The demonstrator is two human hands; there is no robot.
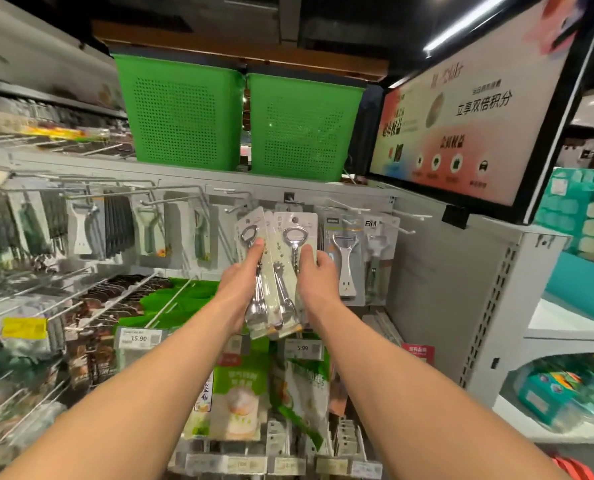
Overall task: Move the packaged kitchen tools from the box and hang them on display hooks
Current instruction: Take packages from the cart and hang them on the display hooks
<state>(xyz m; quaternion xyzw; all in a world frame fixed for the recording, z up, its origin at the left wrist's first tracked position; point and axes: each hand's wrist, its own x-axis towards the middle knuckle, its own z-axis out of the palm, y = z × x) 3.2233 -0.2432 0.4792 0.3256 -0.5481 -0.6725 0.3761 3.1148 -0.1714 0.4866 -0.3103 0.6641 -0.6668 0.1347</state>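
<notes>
Two hands on one fanned bunch of corkscrew packs (pixel 290 242), left hand (pixel 242 282) and right hand (pixel 318 271) both with fingers wrapped round it, held up at the display hooks (pixel 235 207) beside hanging peelers (pixel 344 261) (box isn't in shot). Doesn't look threaded on yet, so I reckon the hanging is left to do

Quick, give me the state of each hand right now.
Left hand: gripping the left bottle-opener pack.
Right hand: gripping the right bottle-opener pack.

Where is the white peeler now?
Head view, right of centre: the white peeler hangs just right of the right hand, beside the bottle opener packs.
</notes>
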